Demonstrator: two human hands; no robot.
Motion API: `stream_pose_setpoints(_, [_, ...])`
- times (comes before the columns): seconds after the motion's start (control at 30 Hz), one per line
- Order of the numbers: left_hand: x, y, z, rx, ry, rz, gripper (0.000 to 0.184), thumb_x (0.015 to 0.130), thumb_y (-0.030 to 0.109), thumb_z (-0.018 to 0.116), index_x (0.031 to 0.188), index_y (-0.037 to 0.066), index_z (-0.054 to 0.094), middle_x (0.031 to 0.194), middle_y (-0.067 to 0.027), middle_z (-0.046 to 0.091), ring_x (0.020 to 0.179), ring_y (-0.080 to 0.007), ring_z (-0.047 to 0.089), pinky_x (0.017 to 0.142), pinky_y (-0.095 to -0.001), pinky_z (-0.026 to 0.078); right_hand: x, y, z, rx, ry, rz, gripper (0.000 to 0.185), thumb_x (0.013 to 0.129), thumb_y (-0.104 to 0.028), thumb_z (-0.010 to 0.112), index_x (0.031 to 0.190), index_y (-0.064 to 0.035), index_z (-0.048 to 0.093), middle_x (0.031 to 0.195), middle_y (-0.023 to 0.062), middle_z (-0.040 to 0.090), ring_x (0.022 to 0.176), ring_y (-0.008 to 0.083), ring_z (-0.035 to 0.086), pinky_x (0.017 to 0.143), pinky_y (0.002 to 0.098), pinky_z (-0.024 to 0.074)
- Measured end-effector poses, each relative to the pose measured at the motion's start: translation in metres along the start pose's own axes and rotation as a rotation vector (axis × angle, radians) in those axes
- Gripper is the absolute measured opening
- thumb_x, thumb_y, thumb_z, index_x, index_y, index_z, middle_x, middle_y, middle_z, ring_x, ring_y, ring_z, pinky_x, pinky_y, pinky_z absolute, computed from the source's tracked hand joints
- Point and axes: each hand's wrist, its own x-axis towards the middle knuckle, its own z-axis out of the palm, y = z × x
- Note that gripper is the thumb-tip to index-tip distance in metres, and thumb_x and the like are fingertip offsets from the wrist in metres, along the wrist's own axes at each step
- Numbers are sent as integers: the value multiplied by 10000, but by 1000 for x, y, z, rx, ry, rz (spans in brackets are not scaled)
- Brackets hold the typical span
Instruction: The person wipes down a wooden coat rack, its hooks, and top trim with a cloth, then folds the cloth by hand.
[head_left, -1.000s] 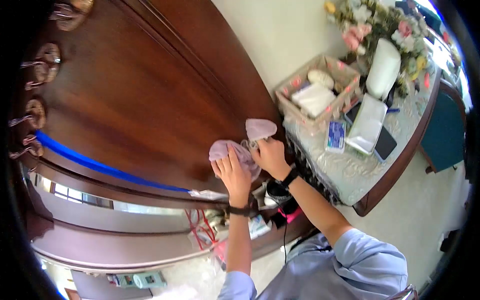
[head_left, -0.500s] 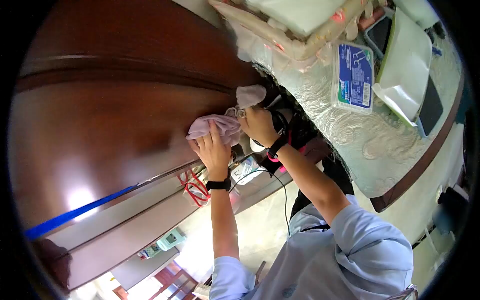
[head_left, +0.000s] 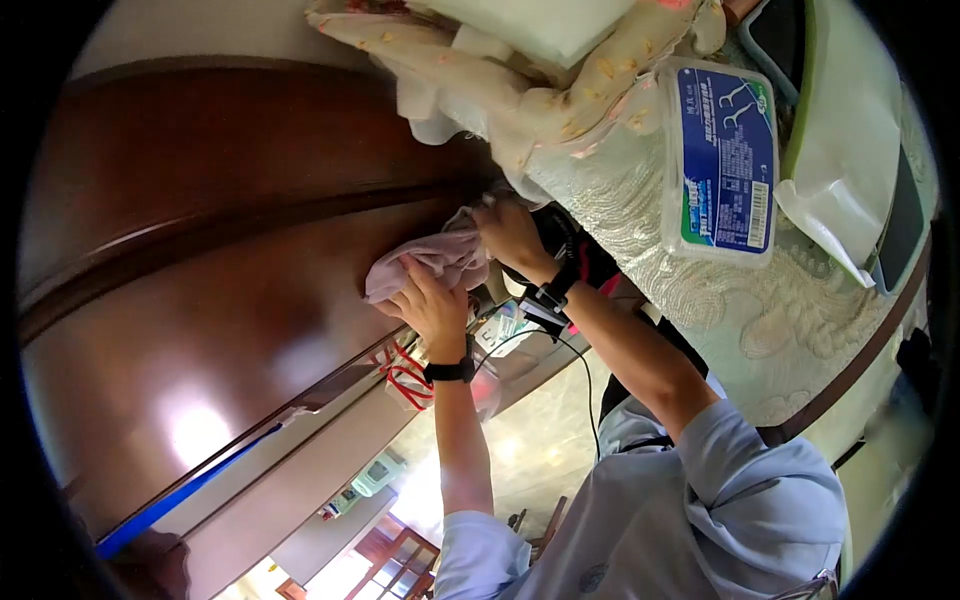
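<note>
A crumpled light purple cloth (head_left: 432, 262) lies against the dark, glossy wooden panel (head_left: 230, 300). My left hand (head_left: 428, 305) presses on the cloth from below, its fingers over the lower part. Just to the right, my right hand (head_left: 512, 238) is closed around the cloth's upper right end, beside the panel's edge and under the table's lace cover. Both wrists wear black bands. What lies beneath the cloth is hidden.
At the right, a lace-covered table (head_left: 720, 340) bears a blue-labelled box (head_left: 728, 160), a white tray (head_left: 850, 130) and a basket (head_left: 520, 100). Below my hands are red straps (head_left: 405, 378), a black cable (head_left: 590, 385) and a blue strip (head_left: 180, 500) along the panel.
The view has moved closer to the panel and table. Both hands stay on the cloth; its right end, which stuck out above my right hand, is now mostly out of sight.
</note>
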Motion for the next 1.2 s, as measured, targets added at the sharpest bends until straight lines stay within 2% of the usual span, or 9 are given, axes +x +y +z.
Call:
stream_pose_setpoints(0.2, [15,11,3,1,-23,107,840,717,290,662,1432,-32,358,1323,-224,491,1248,-431,414,1058,-666,143,25,32,-16,213,-79,128,341,869,-255,527,918,80,568,810,310,605,795,463,605,711,496,486])
stream_pose_setpoints(0.3, [27,17,5,-50,-47,212,669,698,218,676,1343,120,530,1261,-101,571,1183,-331,490,1011,-603,250,19,35,-29,287,-77,239,351,871,-264,526,914,80,573,808,307,607,790,457,609,711,494,488])
stream_pose_setpoints(0.4, [30,16,10,-3,-141,354,633,743,234,640,1328,41,493,1246,-137,556,1194,-357,468,993,-608,265,17,43,-35,302,-52,322,361,873,-274,524,911,81,578,806,305,609,784,451,612,711,492,491])
stream_pose_setpoints(0.6, [30,21,8,69,-121,366,529,791,233,629,1304,133,545,1200,-73,591,1163,-297,503,1062,-593,248,24,49,-38,189,-44,403,382,878,-293,522,903,83,589,801,300,613,772,440,619,710,488,496])
stream_pose_setpoints(0.8, [15,4,-14,175,-42,106,505,765,189,655,1268,169,605,1070,-64,639,1016,-282,583,972,-556,365,39,29,-33,-219,-184,332,404,882,-312,520,896,84,600,797,296,617,761,429,626,710,484,501])
stream_pose_setpoints(0.83, [6,-7,-12,195,-98,90,647,769,289,663,1354,56,514,1095,-178,609,1040,-371,553,1047,-612,288,38,22,-29,-341,-234,218,411,879,-322,520,867,77,617,822,296,628,766,436,631,719,485,507])
stream_pose_setpoints(0.93, [-19,-31,-10,230,-33,41,669,777,297,676,1373,58,491,1090,-175,611,1037,-379,550,1049,-613,287,24,-13,-16,-850,-317,-202,374,866,-315,545,803,31,673,892,268,667,801,415,669,725,508,541])
stream_pose_setpoints(1.13, [-61,-55,-6,193,-97,-160,688,773,251,664,1390,43,441,1307,-229,509,1206,-427,473,1049,-601,295,-17,-41,26,-869,-257,-250,391,860,-322,542,768,42,649,814,289,639,797,434,650,746,510,530])
stream_pose_setpoints(1.2, [-69,-53,-10,54,-302,-389,741,752,212,652,1408,0,382,1315,-247,492,1244,-449,429,1063,-579,288,-36,-45,45,-837,-511,-250,334,853,-283,553,822,39,637,818,294,630,796,450,636,740,520,520])
